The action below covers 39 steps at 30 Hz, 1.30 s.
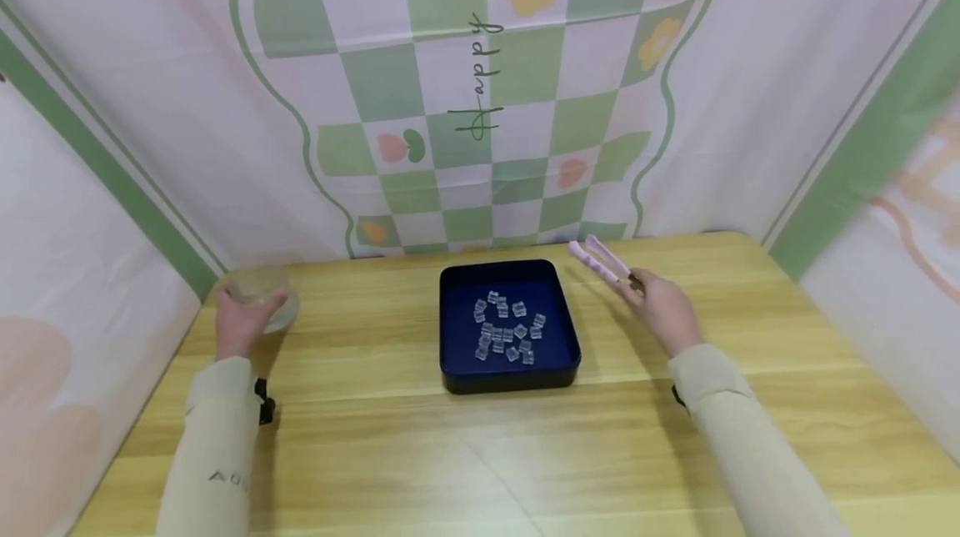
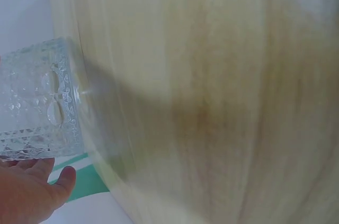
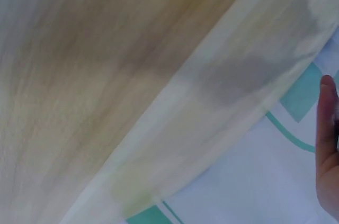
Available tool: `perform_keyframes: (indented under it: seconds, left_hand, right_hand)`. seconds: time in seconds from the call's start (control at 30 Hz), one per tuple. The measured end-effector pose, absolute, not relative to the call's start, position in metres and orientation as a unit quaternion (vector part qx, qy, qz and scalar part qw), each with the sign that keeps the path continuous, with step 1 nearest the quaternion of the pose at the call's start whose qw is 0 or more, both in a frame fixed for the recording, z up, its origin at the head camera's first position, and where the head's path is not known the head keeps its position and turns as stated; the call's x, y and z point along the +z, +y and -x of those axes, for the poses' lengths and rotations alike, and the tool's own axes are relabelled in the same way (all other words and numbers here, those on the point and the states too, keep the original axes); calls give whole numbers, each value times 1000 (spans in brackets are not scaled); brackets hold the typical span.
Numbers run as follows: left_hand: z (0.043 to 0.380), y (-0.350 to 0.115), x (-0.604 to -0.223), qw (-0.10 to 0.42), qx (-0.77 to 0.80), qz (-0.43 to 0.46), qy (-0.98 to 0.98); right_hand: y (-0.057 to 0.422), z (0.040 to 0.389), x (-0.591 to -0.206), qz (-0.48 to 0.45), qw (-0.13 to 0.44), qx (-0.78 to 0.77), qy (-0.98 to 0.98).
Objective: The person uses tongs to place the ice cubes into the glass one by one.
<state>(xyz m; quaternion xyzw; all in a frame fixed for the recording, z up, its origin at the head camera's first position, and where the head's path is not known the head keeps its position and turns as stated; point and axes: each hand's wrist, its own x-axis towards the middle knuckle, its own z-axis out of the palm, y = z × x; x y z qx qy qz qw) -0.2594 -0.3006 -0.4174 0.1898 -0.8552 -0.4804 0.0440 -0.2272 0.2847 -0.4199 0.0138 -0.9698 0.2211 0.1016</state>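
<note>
A clear glass container (image 1: 261, 280) is at the table's far left, with my left hand (image 1: 243, 322) gripping it by the side. In the left wrist view the patterned wall of the glass container (image 2: 37, 102) shows, with my left hand (image 2: 29, 195) against it and the fingertips partly hidden. My right hand (image 1: 663, 312) holds pale purple tongs (image 1: 596, 263) near their hinge end, arms pointing toward the back wall. Only part of my right hand (image 3: 327, 150) appears in the right wrist view. Several clear cubes (image 1: 497, 335) lie in a dark blue square tray (image 1: 510, 383) between the hands.
The wooden table (image 1: 360, 445) has a rounded back right corner. Behind it hangs a checked fabric backdrop (image 1: 465, 187), with fabric walls on both sides. The tray's raised rim stands up around the cubes.
</note>
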Motion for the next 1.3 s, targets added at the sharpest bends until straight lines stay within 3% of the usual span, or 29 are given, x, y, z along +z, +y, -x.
perform_keyframes:
  seconds: [0.37,0.9,1.3]
  left_hand:
    - [257,-290,-415,8,-460,-180,-869]
    - [254,-272,-415,-13,-448,-150,-881]
    - [252,-257,-416,-13,-444,-125,-887]
  right_hand:
    - [276,224,-417,-43,130,216,-967]
    - [274,220,-416,-28,74,283,-956]
    - [261,214,-410,-90,196,234,-948]
